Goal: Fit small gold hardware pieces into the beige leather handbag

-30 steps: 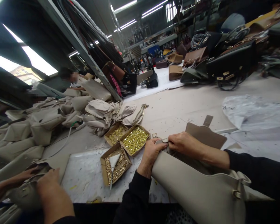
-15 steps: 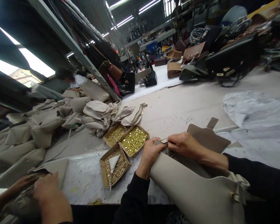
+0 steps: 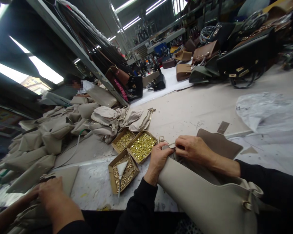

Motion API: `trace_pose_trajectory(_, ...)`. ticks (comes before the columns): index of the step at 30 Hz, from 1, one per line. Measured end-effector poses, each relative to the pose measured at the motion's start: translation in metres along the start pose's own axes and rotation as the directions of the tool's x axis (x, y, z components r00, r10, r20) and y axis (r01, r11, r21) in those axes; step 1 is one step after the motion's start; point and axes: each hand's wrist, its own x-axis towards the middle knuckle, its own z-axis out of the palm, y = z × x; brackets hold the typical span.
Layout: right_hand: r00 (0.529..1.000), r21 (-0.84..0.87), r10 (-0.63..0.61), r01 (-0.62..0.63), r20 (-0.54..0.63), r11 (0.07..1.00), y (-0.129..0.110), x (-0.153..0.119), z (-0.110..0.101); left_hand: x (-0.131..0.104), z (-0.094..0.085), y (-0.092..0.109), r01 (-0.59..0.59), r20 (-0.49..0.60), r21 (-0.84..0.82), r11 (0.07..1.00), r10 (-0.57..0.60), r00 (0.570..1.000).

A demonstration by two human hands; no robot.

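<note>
A beige leather handbag (image 3: 197,195) lies slanted across the front of me, its opening facing up and its body reaching to the lower right. My left hand (image 3: 157,161) is closed round the near end of the bag, thumb on top. Just beside it, my right hand (image 3: 194,149) pinches a narrow beige strap (image 3: 171,146) at the same corner. A gold buckle (image 3: 162,139) stands out beyond my left fingers. The bag's brown-grey flap (image 3: 217,143) spreads out behind my right forearm. My fingers hide the strap's fixing point.
Cardboard trays of gold hardware (image 3: 143,146) stand left of my hands; a white-handled awl-like tool (image 3: 122,169) rests in the nearest. A co-worker's hands (image 3: 51,195) handle a beige piece at lower left. Piled beige bags (image 3: 46,133), finished handbags (image 3: 244,61) and plastic sheeting (image 3: 258,110) lie around.
The gold buckle now shows beyond my left hand, and my right fingers have shifted slightly on the strap. The co-worker's hands have moved over the beige piece. The view has turned a little.
</note>
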Motion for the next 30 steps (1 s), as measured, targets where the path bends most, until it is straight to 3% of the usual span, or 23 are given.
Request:
trace_pose_trajectory(4, 1.000, 0.021, 0.008, -0.008, -0.007, 1.000, -0.002, 0.002, 0.000, -0.001, 0.000, -0.003, -0.053, -0.038, 0.052, 0.997, 0.055, 0.998)
trace_pose_trajectory(8, 0.991, 0.297, 0.090, -0.116, 0.102, 0.948, 0.000, 0.006, 0.006, -0.002, -0.001, -0.002, -0.040, -0.061, 0.072, 0.997, 0.045, 0.997)
trace_pose_trajectory(13, 0.976, 0.522, 0.032, -0.143, 0.214, 0.841, 0.007, 0.011, 0.007, -0.003, -0.003, -0.004, 0.017, -0.058, 0.053, 0.998, -0.014, 0.998)
trace_pose_trajectory(20, 0.963, 0.547, 0.051, -0.193, 0.264, 0.814, 0.012, 0.017, 0.007, -0.001, -0.005, -0.008, 0.091, -0.034, -0.032, 0.995, -0.092, 0.995)
trace_pose_trajectory(25, 0.960, 0.544, 0.041, -0.191, 0.277, 0.817, -0.002, 0.016, 0.007, -0.003, -0.007, -0.012, 0.144, -0.068, -0.153, 0.978, -0.156, 0.985)
trace_pose_trajectory(28, 0.963, 0.494, 0.045, -0.176, 0.265, 0.851, -0.001, 0.011, 0.018, -0.002, -0.005, -0.018, 0.170, -0.078, -0.203, 0.964, -0.189, 0.979)
trace_pose_trajectory(30, 0.980, 0.425, 0.058, -0.136, 0.192, 0.895, 0.010, 0.010, 0.033, 0.002, -0.003, -0.026, 0.180, -0.095, -0.251, 0.951, -0.209, 0.973)
